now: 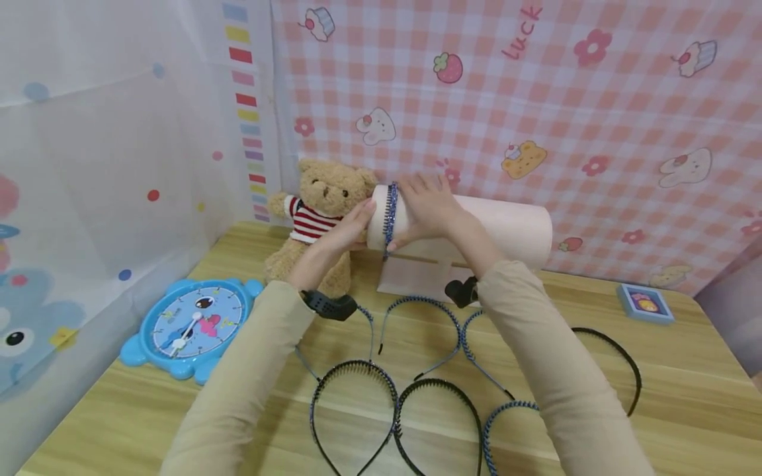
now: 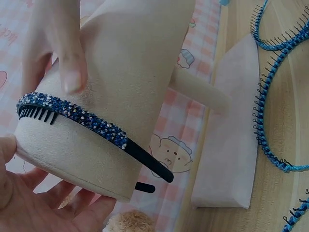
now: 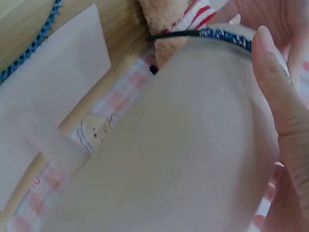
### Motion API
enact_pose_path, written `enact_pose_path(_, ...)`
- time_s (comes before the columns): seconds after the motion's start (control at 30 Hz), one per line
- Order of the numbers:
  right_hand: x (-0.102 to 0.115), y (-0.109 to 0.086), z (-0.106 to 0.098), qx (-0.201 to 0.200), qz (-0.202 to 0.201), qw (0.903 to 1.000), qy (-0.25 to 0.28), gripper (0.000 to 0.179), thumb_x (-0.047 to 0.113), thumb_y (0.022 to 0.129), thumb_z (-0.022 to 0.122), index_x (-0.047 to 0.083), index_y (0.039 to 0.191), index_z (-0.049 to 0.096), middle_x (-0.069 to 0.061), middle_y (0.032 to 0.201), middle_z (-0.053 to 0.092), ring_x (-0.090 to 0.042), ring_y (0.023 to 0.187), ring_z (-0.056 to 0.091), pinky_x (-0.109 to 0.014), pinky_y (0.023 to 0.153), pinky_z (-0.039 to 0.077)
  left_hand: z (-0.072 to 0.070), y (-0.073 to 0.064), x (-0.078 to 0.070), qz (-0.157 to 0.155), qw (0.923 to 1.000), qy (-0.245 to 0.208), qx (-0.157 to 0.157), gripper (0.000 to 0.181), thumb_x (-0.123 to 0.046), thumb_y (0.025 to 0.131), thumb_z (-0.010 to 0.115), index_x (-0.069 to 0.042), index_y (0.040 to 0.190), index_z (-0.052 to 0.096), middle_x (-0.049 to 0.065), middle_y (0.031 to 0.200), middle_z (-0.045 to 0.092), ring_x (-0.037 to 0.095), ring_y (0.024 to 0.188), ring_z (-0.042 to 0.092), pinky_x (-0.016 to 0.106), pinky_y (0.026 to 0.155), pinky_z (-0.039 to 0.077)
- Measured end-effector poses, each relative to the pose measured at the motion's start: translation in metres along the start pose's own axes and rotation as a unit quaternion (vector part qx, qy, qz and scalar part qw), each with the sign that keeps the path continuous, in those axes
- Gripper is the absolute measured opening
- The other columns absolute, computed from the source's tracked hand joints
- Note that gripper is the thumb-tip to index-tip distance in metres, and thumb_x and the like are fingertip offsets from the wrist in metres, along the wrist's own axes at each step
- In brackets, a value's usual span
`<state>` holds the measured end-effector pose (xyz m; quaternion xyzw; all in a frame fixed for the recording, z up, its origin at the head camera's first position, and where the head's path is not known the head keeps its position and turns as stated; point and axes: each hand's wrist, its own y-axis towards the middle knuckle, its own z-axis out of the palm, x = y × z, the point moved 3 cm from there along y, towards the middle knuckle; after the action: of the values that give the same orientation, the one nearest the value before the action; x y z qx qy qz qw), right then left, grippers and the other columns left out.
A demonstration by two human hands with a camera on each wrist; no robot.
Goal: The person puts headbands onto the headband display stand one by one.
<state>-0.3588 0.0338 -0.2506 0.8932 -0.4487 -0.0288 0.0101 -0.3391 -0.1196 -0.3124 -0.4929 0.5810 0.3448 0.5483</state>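
Observation:
A glittery blue headband [image 1: 390,218] with black comb teeth sits around the left end of a pale padded cylinder [image 1: 514,230] on a stand. Its black tips [image 2: 154,169] stick out past the cylinder's underside in the left wrist view. My left hand [image 1: 352,226] rests against the cylinder's left end, fingers extended along its rim. Over the top, just right of the headband, lies my right hand [image 1: 433,208] with its fingers spread. In the right wrist view its thumb [image 3: 273,77] is straight and close to the glittery band; whether they touch is unclear.
Several toothed headbands [image 1: 354,363] lie across the wooden table [image 1: 684,370] in front. A teddy bear [image 1: 324,198] sits beside the cylinder's left end. Left of it lies a blue toy clock [image 1: 196,324]; a small blue frame [image 1: 645,304] is at the far right.

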Motion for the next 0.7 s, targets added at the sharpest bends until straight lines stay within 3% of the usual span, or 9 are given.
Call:
enact_pose_path(0.07,-0.009,-0.01,-0.004,-0.001,0.008,1.0,0.0,0.126,0.072,0.057,0.068,0.006,0.147,0.009,-0.018,0.151,0.017,-0.038,0.139,0.012,-0.059,0.113,0.002,0.002,0.001,0.0,-0.005,1.0,0.001,0.001,0.06,-0.048,0.097,0.022,-0.02,0.148,0.005,0.01,0.153,0.01,0.029,0.139,0.018,0.052,0.108,0.031)
enact_pose_path(0.17,-0.033,-0.03,-0.011,-0.007,0.028,0.9985,0.047,0.125,0.066,0.061,0.071,0.01,0.148,0.002,-0.018,0.153,0.009,-0.039,0.14,0.006,-0.059,0.112,-0.002,0.004,0.002,0.0,-0.009,1.0,-0.001,0.001,0.06,-0.047,0.098,0.021,-0.019,0.148,0.005,0.01,0.154,0.008,0.03,0.14,0.016,0.053,0.108,0.03)
enact_pose_path(0.3,-0.077,-0.066,-0.017,-0.002,0.076,0.9896,0.123,0.123,0.06,0.064,0.073,0.011,0.148,-0.003,-0.018,0.153,-0.002,-0.041,0.139,-0.003,-0.061,0.111,-0.003,0.002,0.002,0.0,-0.01,0.9999,-0.005,-0.008,0.059,-0.045,0.098,0.02,-0.019,0.148,0.004,0.011,0.154,0.008,0.03,0.14,0.016,0.055,0.108,0.029)
enact_pose_path(0.4,-0.11,-0.099,-0.014,-0.001,0.114,0.9825,0.147,0.125,0.057,0.065,0.074,0.007,0.147,-0.006,-0.021,0.152,-0.007,-0.044,0.138,-0.004,-0.065,0.109,0.001,0.001,0.001,-0.001,-0.008,0.9999,0.002,-0.009,0.059,-0.046,0.098,0.021,-0.019,0.148,0.004,0.011,0.154,0.007,0.03,0.14,0.015,0.054,0.108,0.029)
enact_pose_path(0.53,-0.145,-0.143,0.003,0.007,0.144,0.9749,0.17,0.126,0.049,0.066,0.077,0.0,0.145,-0.007,-0.027,0.15,-0.005,-0.048,0.136,0.0,-0.066,0.107,0.009,0.001,0.0,-0.003,-0.009,0.9998,0.015,-0.003,0.062,-0.049,0.097,0.02,-0.019,0.148,0.001,0.011,0.154,0.005,0.03,0.141,0.013,0.053,0.109,0.028)
enact_pose_path(0.7,-0.177,-0.194,0.046,0.074,0.149,0.9614,0.219,0.112,0.041,0.072,0.075,-0.005,0.144,0.004,-0.035,0.146,0.01,-0.053,0.131,0.012,-0.068,0.102,0.019,0.002,0.0,-0.003,-0.008,0.9999,0.008,-0.007,0.06,-0.047,0.098,0.018,-0.019,0.148,0.002,0.012,0.154,0.007,0.029,0.141,0.013,0.054,0.109,0.028)
